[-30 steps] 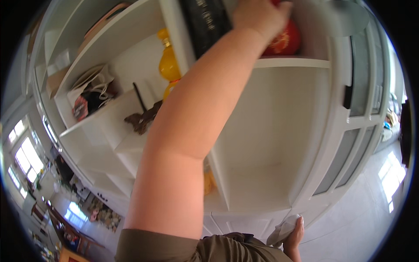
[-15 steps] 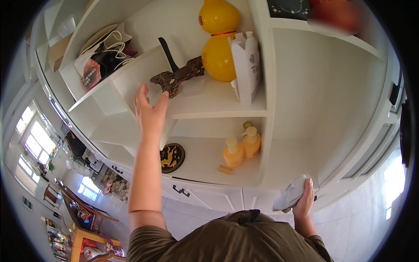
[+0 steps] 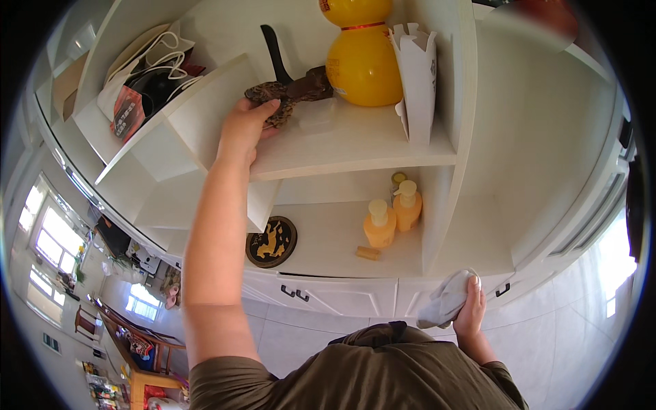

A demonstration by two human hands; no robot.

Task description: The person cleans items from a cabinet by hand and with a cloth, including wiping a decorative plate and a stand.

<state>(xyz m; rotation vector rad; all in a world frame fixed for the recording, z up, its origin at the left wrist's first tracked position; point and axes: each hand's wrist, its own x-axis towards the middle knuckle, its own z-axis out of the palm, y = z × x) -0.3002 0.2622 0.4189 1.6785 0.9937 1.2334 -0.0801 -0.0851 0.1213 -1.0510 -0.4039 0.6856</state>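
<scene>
My left hand (image 3: 244,130) reaches onto the upper shelf (image 3: 348,150) and is closed round the near end of a dark brown carved ornament (image 3: 311,85) with a rough, bark-like surface. Its thumb lies on top; the other fingers are partly hidden. A black curved piece (image 3: 275,55) rises behind the ornament, and a clear plastic piece (image 3: 318,115) lies beside it. To the right stand a glossy yellow gourd (image 3: 365,67) and an open white carton (image 3: 415,85). Low at the right, my right hand (image 3: 471,311) grips a light grey cloth (image 3: 444,301) in front of the cabinet.
Paper bags (image 3: 147,85) fill the left compartment, next to low white dividers (image 3: 198,109). On the lower shelf are a round black plaque (image 3: 271,242) with a gold figure, two orange pump bottles (image 3: 380,229) and a small tan block (image 3: 367,253). A blurred red object (image 3: 540,20) sits upper right.
My left hand has moved from just short of the carved ornament to a hold on its near end. The right hand still holds the cloth. The view has shifted slightly.
</scene>
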